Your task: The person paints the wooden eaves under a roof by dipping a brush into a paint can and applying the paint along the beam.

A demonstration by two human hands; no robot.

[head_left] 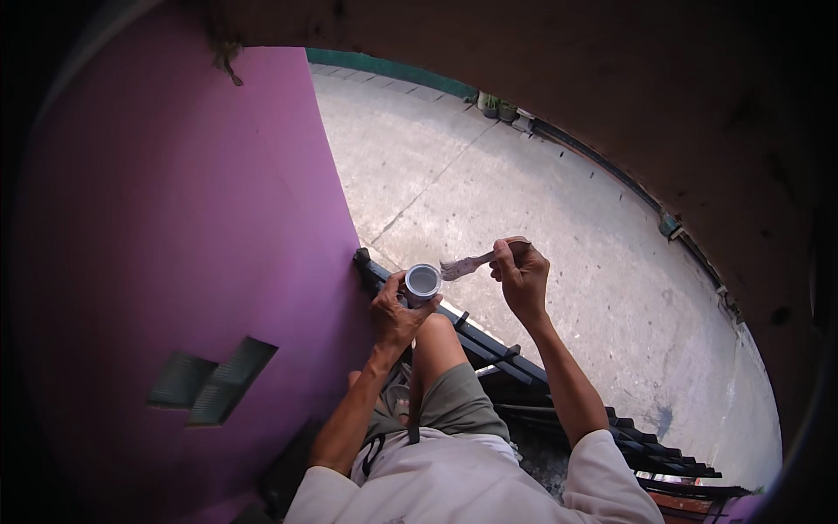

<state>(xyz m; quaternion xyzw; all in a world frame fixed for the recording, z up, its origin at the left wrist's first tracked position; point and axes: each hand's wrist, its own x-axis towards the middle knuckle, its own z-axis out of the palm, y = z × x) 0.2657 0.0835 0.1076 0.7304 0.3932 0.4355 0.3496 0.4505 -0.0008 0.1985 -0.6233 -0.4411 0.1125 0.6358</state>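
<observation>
Left hand (398,314) clasped around can (422,284); right hand (524,276) around paintbrush (468,265); black railing (525,369) beneath; pink wall (227,218) at left

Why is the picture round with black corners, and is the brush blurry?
Head view: the fisheye lens likely makes that round shape and dark rim; the pale ground is brightest, the purple wall dimmer, and the brush looks fairly clear.
</observation>
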